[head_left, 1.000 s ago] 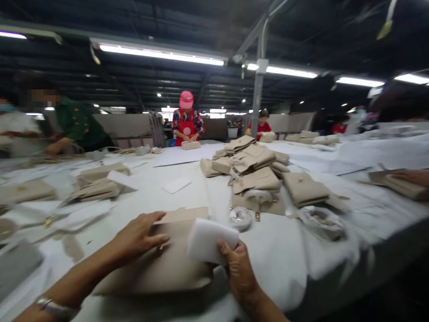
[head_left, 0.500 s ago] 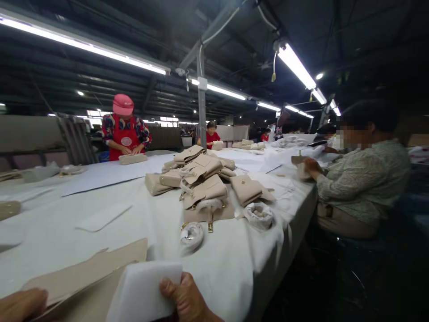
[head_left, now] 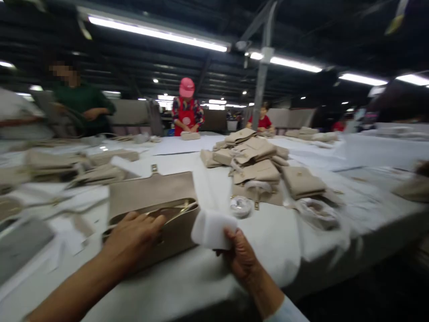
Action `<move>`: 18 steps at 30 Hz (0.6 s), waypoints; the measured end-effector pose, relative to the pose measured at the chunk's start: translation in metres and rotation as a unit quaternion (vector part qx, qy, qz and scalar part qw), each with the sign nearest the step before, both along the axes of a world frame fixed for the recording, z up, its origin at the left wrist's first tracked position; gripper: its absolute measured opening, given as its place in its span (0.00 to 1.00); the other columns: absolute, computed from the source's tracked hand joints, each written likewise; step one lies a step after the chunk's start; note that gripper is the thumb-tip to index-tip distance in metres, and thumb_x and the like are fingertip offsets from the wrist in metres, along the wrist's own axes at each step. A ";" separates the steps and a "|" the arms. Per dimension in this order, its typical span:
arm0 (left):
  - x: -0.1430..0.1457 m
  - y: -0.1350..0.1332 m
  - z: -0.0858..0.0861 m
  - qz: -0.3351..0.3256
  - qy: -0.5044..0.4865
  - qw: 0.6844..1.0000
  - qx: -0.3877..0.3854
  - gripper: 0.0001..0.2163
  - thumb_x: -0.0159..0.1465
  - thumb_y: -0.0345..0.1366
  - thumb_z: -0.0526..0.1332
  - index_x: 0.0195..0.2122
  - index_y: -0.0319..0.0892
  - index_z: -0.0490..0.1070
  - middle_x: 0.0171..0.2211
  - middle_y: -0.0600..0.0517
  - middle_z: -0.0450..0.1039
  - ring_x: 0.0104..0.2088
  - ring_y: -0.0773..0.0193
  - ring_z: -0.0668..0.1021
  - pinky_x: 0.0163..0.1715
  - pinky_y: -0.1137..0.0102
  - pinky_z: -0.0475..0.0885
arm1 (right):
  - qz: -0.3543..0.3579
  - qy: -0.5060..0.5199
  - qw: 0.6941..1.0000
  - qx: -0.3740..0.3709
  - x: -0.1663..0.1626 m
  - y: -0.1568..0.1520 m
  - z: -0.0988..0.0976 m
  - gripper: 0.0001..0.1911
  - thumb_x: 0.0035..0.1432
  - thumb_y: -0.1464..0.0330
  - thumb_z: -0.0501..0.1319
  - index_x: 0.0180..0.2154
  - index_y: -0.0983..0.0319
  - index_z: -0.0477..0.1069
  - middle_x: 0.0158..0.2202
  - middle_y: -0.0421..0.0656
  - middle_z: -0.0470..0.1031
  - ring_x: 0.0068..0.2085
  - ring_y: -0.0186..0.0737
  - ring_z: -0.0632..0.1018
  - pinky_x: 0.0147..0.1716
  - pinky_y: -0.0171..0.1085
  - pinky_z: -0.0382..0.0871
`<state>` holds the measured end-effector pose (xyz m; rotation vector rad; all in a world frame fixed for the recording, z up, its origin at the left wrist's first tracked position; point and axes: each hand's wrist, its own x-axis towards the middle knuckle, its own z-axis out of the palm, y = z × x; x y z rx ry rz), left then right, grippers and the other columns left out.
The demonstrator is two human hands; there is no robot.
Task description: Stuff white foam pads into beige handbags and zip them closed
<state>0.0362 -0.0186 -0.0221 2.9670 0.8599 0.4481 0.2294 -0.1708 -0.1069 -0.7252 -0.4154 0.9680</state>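
Observation:
A beige handbag (head_left: 150, 192) lies in front of me with its flap folded back and its mouth open. A metal clasp (head_left: 154, 168) stands up at the flap's far edge. My left hand (head_left: 134, 235) is closed over the near rim of the bag's mouth, fingertips hidden inside. To the right of the bag, my right hand (head_left: 241, 252) pinches a folded piece of white foam sheet (head_left: 212, 229) between thumb and fingers. The foam's left edge is close to the bag's right side; whether they touch I cannot tell.
Several beige bags are heaped in a pile (head_left: 256, 154) beyond my hands, with a plastic-wrapped coil (head_left: 240, 206) before it. More bags (head_left: 56, 163) and white sheets lie at left. The white-covered table (head_left: 268, 237) ends at right. A person in a red apron (head_left: 186, 114) works across.
My view has swung left and the whole handbag has come into sight. My left hand now grips its mouth. The foam sheet stays in my right hand, now beside the bag.

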 end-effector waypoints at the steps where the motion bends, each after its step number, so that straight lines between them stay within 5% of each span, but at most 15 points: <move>1: -0.007 -0.005 0.000 0.026 0.041 0.998 0.030 0.09 0.64 0.32 0.53 0.40 0.42 0.72 0.34 0.47 0.74 0.39 0.53 0.74 0.44 0.55 0.63 | 0.006 0.009 1.000 -0.006 0.002 -0.001 0.001 0.14 0.53 0.60 0.66 0.36 0.61 0.68 0.28 0.35 0.71 0.26 0.31 0.73 0.20 0.26 0.66; 5: -0.017 -0.022 0.003 0.078 0.075 0.991 0.072 0.12 0.63 0.28 0.49 0.36 0.42 0.72 0.33 0.46 0.75 0.40 0.53 0.73 0.43 0.56 0.58 | -0.025 0.002 0.999 -0.033 0.018 -0.001 0.021 0.19 0.44 0.61 0.72 0.36 0.60 0.69 0.28 0.36 0.72 0.26 0.34 0.73 0.20 0.32 0.70; 11: -0.022 -0.033 0.001 0.055 0.043 0.996 0.057 0.10 0.61 0.29 0.53 0.35 0.43 0.73 0.35 0.46 0.73 0.41 0.54 0.73 0.48 0.53 0.56 | -0.026 -0.193 0.980 0.045 0.011 0.013 0.095 0.21 0.43 0.60 0.72 0.37 0.63 0.71 0.31 0.42 0.73 0.29 0.39 0.74 0.20 0.35 0.70; 15: -0.030 -0.030 0.002 0.033 0.043 0.997 0.048 0.10 0.58 0.30 0.56 0.38 0.47 0.74 0.37 0.47 0.73 0.44 0.53 0.72 0.53 0.47 0.52 | 0.050 -0.383 0.922 0.020 -0.013 0.046 0.108 0.20 0.47 0.59 0.70 0.38 0.65 0.71 0.32 0.44 0.75 0.32 0.40 0.74 0.30 0.38 0.72; 18: -0.039 -0.031 0.004 0.034 0.048 0.996 0.066 0.10 0.58 0.29 0.55 0.37 0.46 0.75 0.37 0.46 0.73 0.43 0.53 0.72 0.54 0.44 0.51 | 0.060 -0.533 0.844 0.009 -0.023 0.066 0.106 0.18 0.51 0.58 0.66 0.38 0.64 0.70 0.33 0.43 0.75 0.34 0.41 0.74 0.34 0.38 0.69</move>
